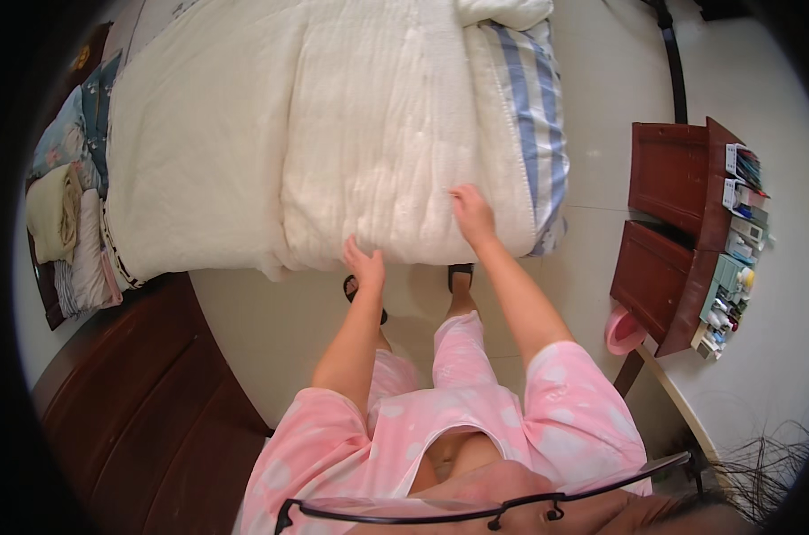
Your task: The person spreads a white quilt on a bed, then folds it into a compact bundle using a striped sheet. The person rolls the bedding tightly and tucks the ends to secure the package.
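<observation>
A thick cream-white quilt [378,134] is spread over the bed before me, with a folded-over layer on its middle part. My left hand [364,264] is at the quilt's near edge, thumb and fingers apart and nothing seen between them. Farther right, my right hand [473,217] is over the quilt's right part, with its fingers bent towards the surface. Whether those fingertips pinch the fabric I cannot tell. Beyond the quilt's stitched right border, a blue-and-white striped sheet [531,100] shows at the bed's end.
Dark red wooden cabinets [669,167] stand to the right, topped with small baskets and bottles. A pink basin [624,331] is beside them. Folded bedding [55,210] lies at the far left, above a dark wooden piece of furniture [143,401]. Pale floor tiles [244,334] lie below.
</observation>
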Demonstrator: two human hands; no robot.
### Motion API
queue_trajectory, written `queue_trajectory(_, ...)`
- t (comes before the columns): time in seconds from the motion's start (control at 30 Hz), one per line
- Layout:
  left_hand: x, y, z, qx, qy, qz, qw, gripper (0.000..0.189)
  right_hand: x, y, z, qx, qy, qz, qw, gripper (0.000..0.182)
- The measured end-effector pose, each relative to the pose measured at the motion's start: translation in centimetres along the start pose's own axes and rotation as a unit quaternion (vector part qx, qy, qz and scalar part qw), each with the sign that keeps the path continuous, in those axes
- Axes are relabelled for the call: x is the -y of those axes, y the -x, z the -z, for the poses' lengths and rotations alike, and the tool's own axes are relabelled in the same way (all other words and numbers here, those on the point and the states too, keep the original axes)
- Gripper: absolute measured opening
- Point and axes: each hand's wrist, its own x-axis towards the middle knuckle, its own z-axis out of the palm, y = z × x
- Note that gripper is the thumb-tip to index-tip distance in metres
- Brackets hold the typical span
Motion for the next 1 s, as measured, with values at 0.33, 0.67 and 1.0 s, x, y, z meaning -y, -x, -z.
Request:
queue_trajectory(0.33, -10.2, 9.3, -9.1, 0.205, 0.036, -0.078, 0.975, 0.065, -12.9, 6.9, 5.5, -0.04, -0.094, -0.296, 0.95, 0.058)
queue_trajectory(0.67, -14.1, 14.7, -7.5, 0.252, -0.029, -0.131, 0.958, 0.125, -3.6, 10.0, 9.4, 0.055, -0.373, -0.321, 0.869, 0.044)
queue_trajectory(1.0, -18.7, 18.9, -2.6, 0.277, 0.113, -0.122, 0.946, 0.04, 0.0, 15.4, 15.4, -0.014, -0.583, -0.271, 0.766, 0.049)
